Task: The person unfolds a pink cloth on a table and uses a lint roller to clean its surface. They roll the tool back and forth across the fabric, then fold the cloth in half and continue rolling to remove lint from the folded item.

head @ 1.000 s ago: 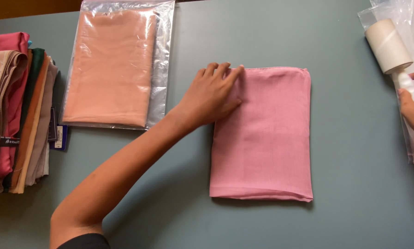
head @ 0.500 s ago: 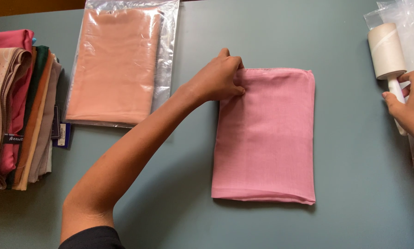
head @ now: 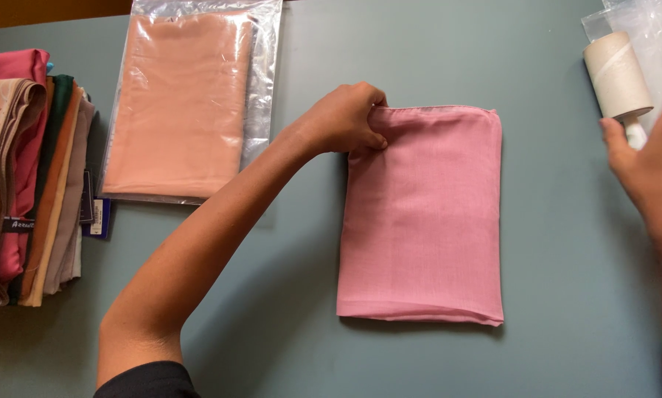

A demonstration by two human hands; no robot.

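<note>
A folded pink cloth [head: 427, 221] lies flat on the grey-green table [head: 272, 309]. My left hand [head: 346, 118] pinches the cloth's top left corner, fingers curled around the edge. At the right edge of the view, my right hand [head: 652, 169] hovers with its fingers apart, holding nothing. It sits just below and beside a lint roller [head: 618, 77] with a white handle, close to it, and I cannot tell whether it touches it.
A peach cloth in a clear plastic bag [head: 187, 103] lies at the top left. A stack of folded cloths [head: 25, 169] in several colours sits at the left edge. Clear plastic bags [head: 652, 29] lie at the top right corner.
My left hand went from lying flat on the pink cloth to gripping its top left corner. My right hand let go of the lint roller's handle and moved down, fingers apart.
</note>
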